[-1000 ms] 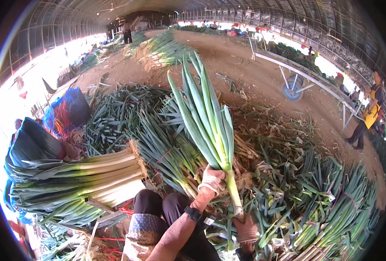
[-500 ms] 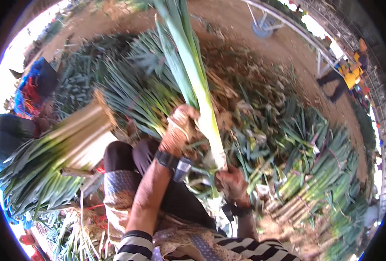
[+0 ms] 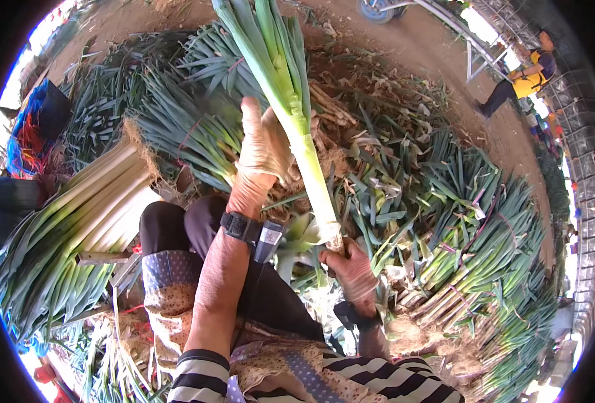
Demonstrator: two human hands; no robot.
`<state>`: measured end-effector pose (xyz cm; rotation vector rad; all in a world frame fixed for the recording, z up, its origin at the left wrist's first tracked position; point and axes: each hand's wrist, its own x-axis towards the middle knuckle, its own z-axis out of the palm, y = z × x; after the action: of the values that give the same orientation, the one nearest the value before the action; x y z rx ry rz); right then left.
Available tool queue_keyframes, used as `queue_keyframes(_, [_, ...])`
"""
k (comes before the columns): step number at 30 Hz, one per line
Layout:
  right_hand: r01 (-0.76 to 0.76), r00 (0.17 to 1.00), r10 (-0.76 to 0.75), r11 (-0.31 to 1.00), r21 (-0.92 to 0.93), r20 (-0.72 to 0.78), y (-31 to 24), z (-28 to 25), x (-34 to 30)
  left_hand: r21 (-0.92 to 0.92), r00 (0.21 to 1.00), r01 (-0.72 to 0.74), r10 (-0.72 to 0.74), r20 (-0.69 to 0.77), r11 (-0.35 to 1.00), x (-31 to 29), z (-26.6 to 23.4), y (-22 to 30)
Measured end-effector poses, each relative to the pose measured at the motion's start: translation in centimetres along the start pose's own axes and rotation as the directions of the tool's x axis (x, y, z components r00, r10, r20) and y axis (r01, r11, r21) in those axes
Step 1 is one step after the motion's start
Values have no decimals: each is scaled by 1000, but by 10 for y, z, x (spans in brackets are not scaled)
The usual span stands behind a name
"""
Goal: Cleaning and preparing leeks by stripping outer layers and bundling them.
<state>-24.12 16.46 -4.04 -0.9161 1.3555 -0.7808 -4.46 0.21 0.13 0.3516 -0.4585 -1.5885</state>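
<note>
A thick leek (image 3: 311,164) slants across the middle, its green leaves up at the top and its pale shank pointing down to me. My right hand (image 3: 353,272) is closed round the root end. Beside the upper shank, my left hand (image 3: 262,148) is spread, with its fingers up and partly behind the leek. Whether it touches the leek is hard to see. Loose strips of leaf (image 3: 301,235) hang below the shank, near my right hand.
To the left, a large stack of trimmed leeks (image 3: 89,221) rests on a wooden stand (image 3: 103,258). Tied bundles of leeks (image 3: 196,134) lie ahead, more bundles (image 3: 485,262) at right. Leaf scraps (image 3: 391,161) cover the ground. A person (image 3: 529,77) in yellow stands near a wheeled metal cart (image 3: 438,17).
My left hand has let go of the leek's shank and opened, moving slightly up and left. Peeled leaf now hangs lower by the shank. My right hand still holds the root end.
</note>
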Motion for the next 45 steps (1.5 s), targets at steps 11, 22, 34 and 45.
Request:
queue_keyframes(11, [397,905,-418,897,-196,-80,-1,0,34,-6,991,-93,93,100,996,-4,-13,23])
queue_keyframes(22, [905,425,-821,372,-207,381,-105,68,130,-69,993,-115,117,22,991,-8,-14,10])
queue_keyframes(34, [810,558,-828,531,-250,49,-90,34,56,-84,981,-69,83,177,994,-16,-10,30])
queue_keyframes(45, [805,479,-612,592,-38,630,-104,47,51,-118,991,-54,68,117,992,-7,-23,24])
